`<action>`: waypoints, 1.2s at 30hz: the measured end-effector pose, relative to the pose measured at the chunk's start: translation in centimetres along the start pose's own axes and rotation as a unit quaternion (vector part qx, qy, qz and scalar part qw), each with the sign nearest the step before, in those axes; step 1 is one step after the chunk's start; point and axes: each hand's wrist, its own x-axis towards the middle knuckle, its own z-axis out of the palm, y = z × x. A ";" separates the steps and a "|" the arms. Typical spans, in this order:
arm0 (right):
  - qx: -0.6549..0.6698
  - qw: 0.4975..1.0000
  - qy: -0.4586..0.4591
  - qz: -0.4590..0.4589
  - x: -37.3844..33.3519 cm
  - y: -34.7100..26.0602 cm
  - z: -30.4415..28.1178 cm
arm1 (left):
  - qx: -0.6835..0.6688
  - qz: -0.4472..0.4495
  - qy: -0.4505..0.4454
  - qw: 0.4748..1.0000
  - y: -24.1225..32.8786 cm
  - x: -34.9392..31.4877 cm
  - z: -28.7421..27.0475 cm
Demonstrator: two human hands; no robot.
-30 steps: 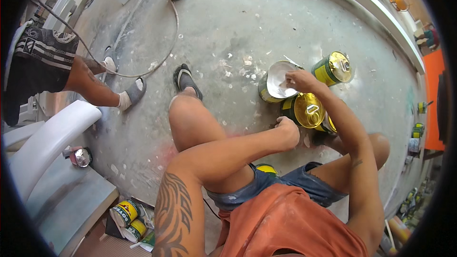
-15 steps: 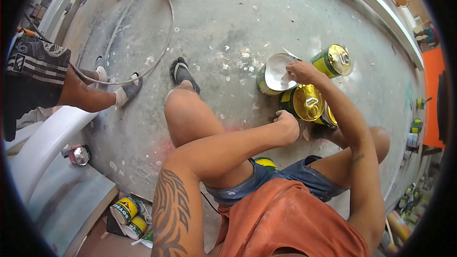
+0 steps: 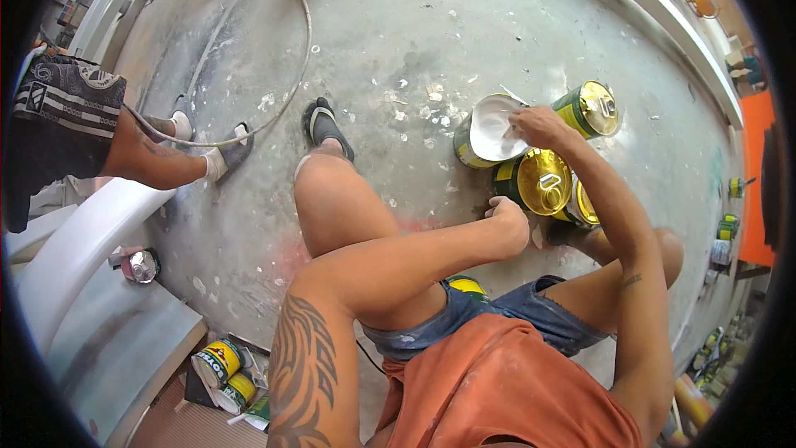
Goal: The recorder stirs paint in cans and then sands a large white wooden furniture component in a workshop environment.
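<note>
A green-and-yellow paint can (image 3: 470, 149) stands on the floor ahead to the right, its top white and open-looking, with a pointed edge at one side. My right hand (image 3: 537, 127) reaches over that white top (image 3: 495, 126), fingers closed at its right side; what they hold is hidden. Beside it stands a can with a shiny gold lid and a pull ring (image 3: 545, 182). My left hand (image 3: 509, 217) is curled closed just in front of that can, and I cannot make out anything in it. Another gold-lidded can (image 3: 599, 108) stands beyond my right hand.
A further can (image 3: 585, 203) sits by my right foot, and one (image 3: 467, 286) is between my legs. At left stand another person's legs (image 3: 157, 145), near a hose (image 3: 308, 41). A white curved piece (image 3: 91, 232) and used cans (image 3: 218, 362) lie at lower left.
The whole view has shifted slightly, moving things a little to the right. My right hand stays at the white-topped can and my left hand stays curled near the gold-lidded can.
</note>
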 end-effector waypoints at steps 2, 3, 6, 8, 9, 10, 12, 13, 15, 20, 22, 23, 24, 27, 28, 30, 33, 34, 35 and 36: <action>-0.103 0.992 0.062 0.029 -0.1 0.0 -0.1 | 0.009 0.001 0.000 1.000 0.1 0.2 0.1; -0.104 0.992 0.061 0.029 0.1 -0.2 0.1 | 0.006 -0.004 -0.010 1.000 0.1 0.3 0.0; -0.064 0.977 0.204 -0.020 0.6 -1.3 0.9 | -0.006 -0.011 -0.020 1.000 0.1 0.4 0.0; 0.004 0.986 0.164 -0.022 0.6 -1.6 1.1 | -0.015 -0.013 -0.021 1.000 0.0 0.1 0.0; 0.072 0.990 0.123 -0.019 0.4 -1.4 1.3 | -0.001 -0.001 -0.013 1.000 0.0 -0.3 -0.3; 0.117 0.990 0.069 -0.032 0.2 -0.8 1.2 | 0.014 0.011 -0.005 1.000 0.0 -0.7 -0.7; 0.051 0.998 0.033 -0.034 -0.2 0.0 0.8 | 0.010 0.011 -0.010 1.000 0.0 -0.8 -0.7; -0.017 0.999 -0.001 -0.037 -0.2 0.1 0.6 | 0.006 0.009 -0.015 1.000 -0.1 -0.7 -0.7; -0.083 0.996 -0.020 -0.011 0.2 0.1 0.4 | -0.005 0.006 -0.011 1.000 -0.2 -0.7 -0.5; -0.077 0.982 0.174 -0.009 1.3 -0.3 1.0 | 0.001 0.006 -0.009 1.000 -0.4 -0.6 -1.5; 0.054 0.985 0.161 -0.039 1.4 -0.6 1.7 | 0.005 -0.009 -0.033 0.999 -0.4 -0.4 -1.6; 0.119 0.980 0.149 -0.062 1.4 -0.2 1.8 | 0.010 -0.015 -0.028 0.999 -0.5 -0.2 -1.5; 0.125 0.985 0.099 -0.068 1.4 -0.2 1.7 | -0.005 -0.016 -0.023 1.000 -0.6 0.6 -0.8; 0.028 0.998 -0.009 -0.052 0.4 1.6 1.4 | -0.003 -0.022 0.004 1.000 0.3 1.4 -0.1; -0.041 0.998 -0.043 -0.018 1.0 1.0 0.8 | -0.018 -0.028 0.001 0.999 0.4 2.3 1.0; -0.134 0.991 0.008 0.021 1.1 0.9 0.6 | -0.025 -0.031 -0.003 0.999 -0.1 4.3 2.2; -0.122 0.983 0.137 0.022 0.8 0.1 0.8 | -0.003 -0.017 0.000 1.000 0.0 3.0 1.2; -0.062 0.987 0.150 0.014 0.8 -0.1 1.4 | -0.013 -0.015 0.018 1.000 -0.1 0.8 -0.2; -0.002 0.987 0.163 0.001 1.0 -0.6 1.7 | -0.009 -0.023 0.022 0.999 -0.4 0.0 -0.8; 0.048 0.988 0.145 -0.029 1.0 -0.7 1.6 | -0.021 -0.018 0.003 1.000 -0.5 -0.4 -1.1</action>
